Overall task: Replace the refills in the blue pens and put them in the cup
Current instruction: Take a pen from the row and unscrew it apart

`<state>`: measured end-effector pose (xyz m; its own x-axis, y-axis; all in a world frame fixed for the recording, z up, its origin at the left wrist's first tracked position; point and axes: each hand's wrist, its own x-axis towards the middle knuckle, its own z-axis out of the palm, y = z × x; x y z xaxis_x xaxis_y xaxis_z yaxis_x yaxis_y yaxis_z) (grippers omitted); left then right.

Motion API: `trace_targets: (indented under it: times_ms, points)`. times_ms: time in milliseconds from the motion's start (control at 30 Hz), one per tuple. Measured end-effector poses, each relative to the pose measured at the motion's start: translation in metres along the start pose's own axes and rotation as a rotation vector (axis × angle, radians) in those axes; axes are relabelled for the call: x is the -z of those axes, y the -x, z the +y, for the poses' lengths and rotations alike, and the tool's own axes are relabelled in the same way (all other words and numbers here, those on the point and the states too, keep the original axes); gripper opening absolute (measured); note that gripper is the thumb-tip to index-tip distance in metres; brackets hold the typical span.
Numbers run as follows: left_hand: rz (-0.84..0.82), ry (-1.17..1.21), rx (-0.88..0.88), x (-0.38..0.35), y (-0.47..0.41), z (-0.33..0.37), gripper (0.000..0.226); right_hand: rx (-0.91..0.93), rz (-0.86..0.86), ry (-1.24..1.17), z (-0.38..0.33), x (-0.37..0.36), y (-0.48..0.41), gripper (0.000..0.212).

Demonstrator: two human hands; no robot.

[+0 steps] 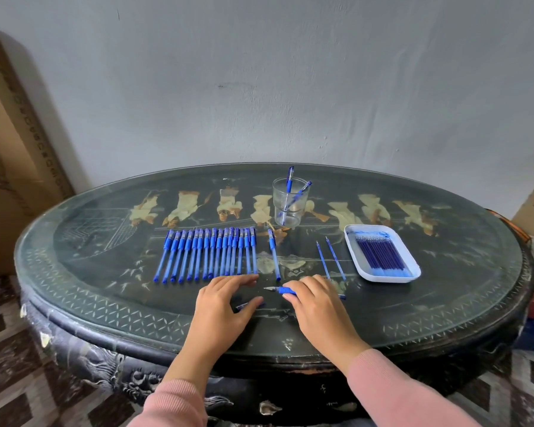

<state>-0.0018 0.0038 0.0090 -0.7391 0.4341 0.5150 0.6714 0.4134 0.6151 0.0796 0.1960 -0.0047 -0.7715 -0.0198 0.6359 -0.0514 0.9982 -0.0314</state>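
Note:
An uncapped blue pen (275, 290) lies on the table with its tip to the left; my right hand (316, 303) covers its barrel, fingers curled over the blue grip. My left hand (224, 302) rests flat beside it with fingers spread, the thumb touching a small blue cap (243, 306). Behind my hands lies a row of several capped blue pens (210, 254), with a single pen (273, 255) apart on its right. Two loose refills (330, 260) lie further right. A clear cup (287, 208) at the back holds two pens.
A white tray (413, 268) of several blue refills sits at the right. The dark oval table (105, 291) has a glass top and stands against a grey wall. Cardboard boxes (10, 155) stand at the left and far right.

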Motion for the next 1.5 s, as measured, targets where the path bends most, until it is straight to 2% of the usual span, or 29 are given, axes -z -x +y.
trace_targets:
  times_ms: [200, 467, 500, 567, 767, 833, 1000, 1033, 1167, 1367, 1500]
  points:
    - [-0.024, 0.093, -0.048, -0.009, -0.009, 0.008, 0.026, 0.042, -0.016, -0.035, -0.003, 0.006, -0.003, 0.029]
    - [0.037, -0.039, -0.046, -0.019, -0.005, 0.007, 0.009, 0.077, 0.016, -0.005, -0.004, 0.007, -0.004, 0.023]
    - [0.041, -0.065, -0.063, -0.019, -0.005, 0.008, 0.01, 0.084, 0.023, -0.009, -0.003, 0.007, -0.003, 0.021]
    - [0.043, -0.118, -0.092, -0.02, -0.004, 0.009, 0.026, 0.098, 0.032, -0.027, -0.003, 0.007, -0.003, 0.018]
    - [0.037, -0.08, -0.035, -0.016, 0.0, 0.011, 0.045, 0.07, 0.008, -0.034, -0.004, 0.007, -0.002, 0.022]
    - [0.028, -0.021, -0.022, -0.013, 0.001, 0.012, 0.04, 0.058, 0.001, -0.027, -0.004, 0.007, -0.001, 0.023]
    - [0.053, 0.002, -0.027, -0.014, -0.001, 0.009, 0.01, 0.067, 0.006, -0.031, -0.005, 0.01, -0.001, 0.026]
    - [0.056, -0.002, -0.027, -0.014, -0.001, 0.009, 0.009, 0.065, 0.007, -0.036, -0.005, 0.01, -0.001, 0.027]
    - [0.051, 0.002, -0.018, -0.015, -0.001, 0.009, 0.032, 0.057, 0.003, -0.055, -0.005, 0.008, 0.0, 0.028]
    - [0.046, 0.075, 0.045, -0.011, -0.002, 0.01, 0.02, 0.045, -0.012, -0.097, -0.004, 0.008, 0.0, 0.024]
    - [0.014, 0.1, 0.036, -0.01, -0.002, 0.012, 0.023, 0.041, -0.009, -0.107, -0.004, 0.009, 0.0, 0.024]
